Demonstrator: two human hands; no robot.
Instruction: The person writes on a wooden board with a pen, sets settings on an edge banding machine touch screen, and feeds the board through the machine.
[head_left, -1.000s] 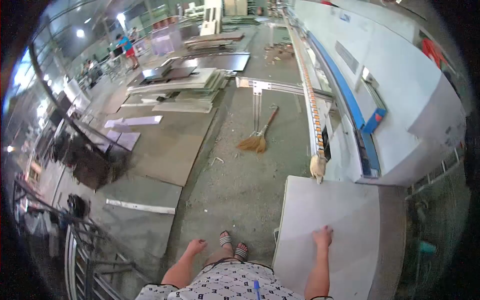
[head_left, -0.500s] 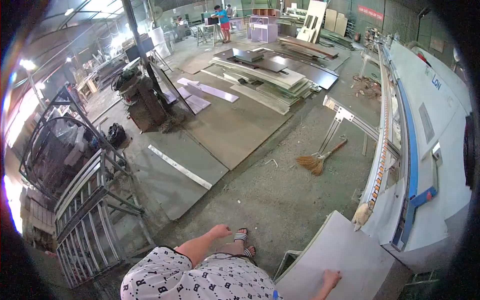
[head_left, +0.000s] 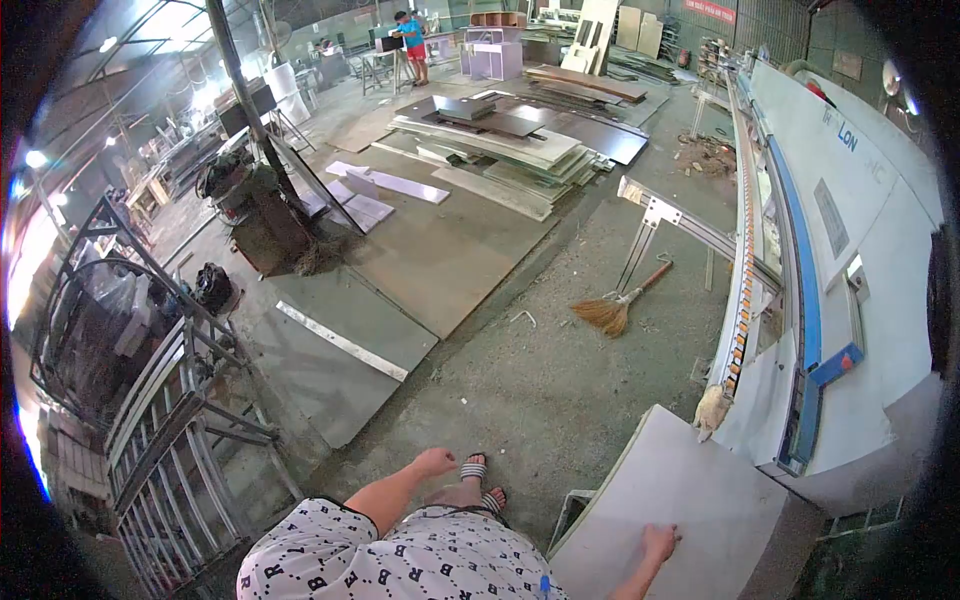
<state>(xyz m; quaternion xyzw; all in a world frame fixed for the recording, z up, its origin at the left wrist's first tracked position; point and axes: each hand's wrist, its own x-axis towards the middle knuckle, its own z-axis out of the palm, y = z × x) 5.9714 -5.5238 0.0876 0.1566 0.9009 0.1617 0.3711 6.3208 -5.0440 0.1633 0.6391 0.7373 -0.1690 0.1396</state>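
My left hand (head_left: pixel 436 461) hangs in the air just left of my sandalled feet (head_left: pixel 474 468), its fingers curled; whether they hold anything cannot be made out. My right hand (head_left: pixel 660 541) is over the white board (head_left: pixel 690 480) at the lower right, close to or resting on its surface, with fingers bent and their grip unclear. The board lies beside a long white machine (head_left: pixel 850 190) with a blue rail. A straw broom (head_left: pixel 605 315) lies on the floor ahead.
Stacked panels (head_left: pixel 500 140) lie ahead. A metal rack (head_left: pixel 180 440) stands at the left, near a dark post (head_left: pixel 240 90). A metal support (head_left: pixel 660 212) juts from the machine. In the background a person (head_left: pixel 412 45) stands by a bench.
The view has swung left, bringing the rack and post further into sight. Since half a second ago it has shifted slightly back right. My right hand stays over the board.
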